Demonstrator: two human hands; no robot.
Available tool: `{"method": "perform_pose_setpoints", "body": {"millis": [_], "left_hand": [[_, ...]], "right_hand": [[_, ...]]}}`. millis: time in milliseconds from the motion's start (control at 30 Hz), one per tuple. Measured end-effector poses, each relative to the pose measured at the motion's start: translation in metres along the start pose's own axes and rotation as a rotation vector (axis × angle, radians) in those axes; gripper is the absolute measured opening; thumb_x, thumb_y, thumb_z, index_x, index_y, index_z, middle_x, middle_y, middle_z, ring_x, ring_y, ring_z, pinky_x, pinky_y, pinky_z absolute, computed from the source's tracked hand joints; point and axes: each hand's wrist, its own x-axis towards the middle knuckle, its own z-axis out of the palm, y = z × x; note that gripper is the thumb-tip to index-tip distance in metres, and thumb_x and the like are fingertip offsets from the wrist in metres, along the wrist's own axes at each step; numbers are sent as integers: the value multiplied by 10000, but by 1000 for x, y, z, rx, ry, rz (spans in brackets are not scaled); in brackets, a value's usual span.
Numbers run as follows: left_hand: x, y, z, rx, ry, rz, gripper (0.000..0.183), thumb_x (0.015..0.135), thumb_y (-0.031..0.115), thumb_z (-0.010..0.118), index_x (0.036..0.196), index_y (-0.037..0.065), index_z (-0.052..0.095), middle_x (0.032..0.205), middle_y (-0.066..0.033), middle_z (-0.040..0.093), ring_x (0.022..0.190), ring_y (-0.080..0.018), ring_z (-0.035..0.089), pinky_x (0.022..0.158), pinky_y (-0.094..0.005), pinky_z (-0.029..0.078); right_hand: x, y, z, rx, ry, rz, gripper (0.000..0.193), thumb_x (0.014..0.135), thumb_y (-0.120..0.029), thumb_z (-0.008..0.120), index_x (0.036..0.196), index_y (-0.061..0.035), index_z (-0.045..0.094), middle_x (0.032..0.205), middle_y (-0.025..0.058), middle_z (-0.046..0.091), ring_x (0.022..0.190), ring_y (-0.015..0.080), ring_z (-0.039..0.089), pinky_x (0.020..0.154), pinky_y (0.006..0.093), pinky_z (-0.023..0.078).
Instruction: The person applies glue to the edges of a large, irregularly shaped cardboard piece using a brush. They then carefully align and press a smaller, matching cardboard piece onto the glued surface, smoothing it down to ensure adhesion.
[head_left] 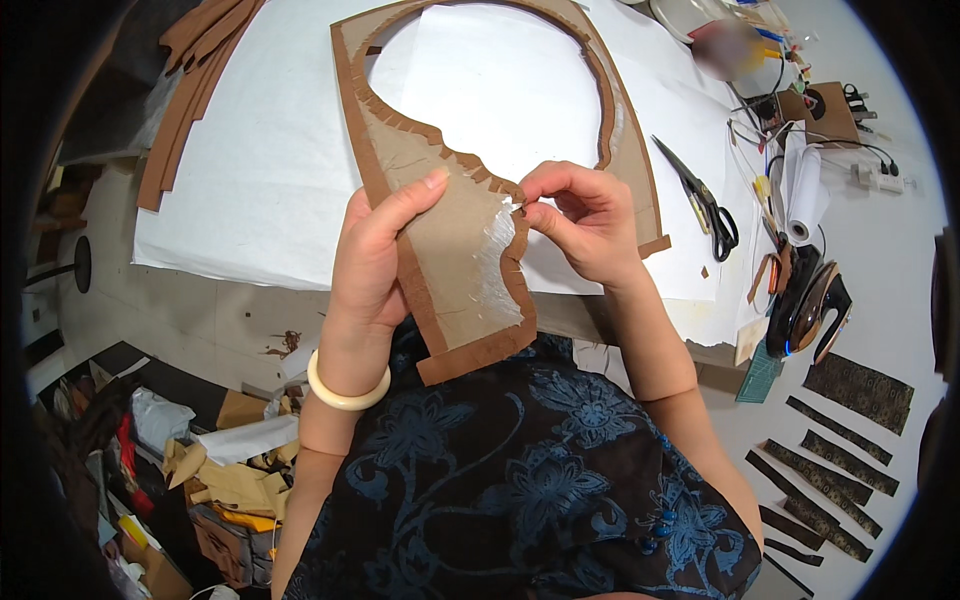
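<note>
A curved, tan garment piece with brown folded edges [435,225] lies partly on the white-covered table and hangs over its front edge towards me. Small snips run along its inner curve, and a whitish shiny patch [497,262] shows near its right edge. My left hand [385,235] grips the piece's left side, thumb on top and fingers underneath. At the snipped edge on the right, my right hand [585,215] pinches the brown border between thumb and forefinger. The fingertips partly hide the spot they pinch.
Black-handled scissors [700,200] lie on the table to the right. Brown fabric strips [190,110] are stacked at the left. An iron [825,305] and a white paper roll [803,195] stand at the right edge. Dark patterned strips [830,470] lie lower right; scraps [240,480] are heaped lower left.
</note>
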Motion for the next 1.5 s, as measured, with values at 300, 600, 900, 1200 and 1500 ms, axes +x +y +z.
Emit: {"method": "perform_pose_setpoints", "body": {"millis": [300,600,900,1200,1500], "left_hand": [[0,-3,0,55,2,10,270,952,153,611,1153,-25,591,1018,-116,681,872,-174,687,742,-297,573],[-3,-2,2,147,15,68,231,953,138,627,1132,-6,604,1013,-92,681,872,-147,677,744,-283,562],[0,-7,-4,174,24,91,201,944,97,640,1116,-2,606,1016,-82,682,885,-141,673,750,-294,565],[-1,-4,-10,177,21,113,210,952,114,630,1120,-10,615,1000,-89,691,861,-146,680,744,-284,560],[-1,-5,-8,200,34,124,194,952,111,621,1106,-7,625,983,-88,693,853,-143,681,728,-282,558]], "right_hand": [[4,1,10,-227,120,-275,98,855,-43,747,927,18,719,791,83,725,702,148,695,639,252,536],[4,-16,9,7,66,-44,56,865,-2,720,887,48,711,752,79,715,683,133,691,630,241,548],[12,-27,7,399,28,512,151,846,-47,712,716,-5,651,650,55,666,531,95,635,475,201,486],[9,-15,10,539,-7,497,129,883,-99,711,801,-7,674,668,57,671,572,100,649,502,203,495],[15,-13,-1,448,-93,470,161,907,-148,723,859,3,691,692,60,690,567,104,638,539,220,515]]}}
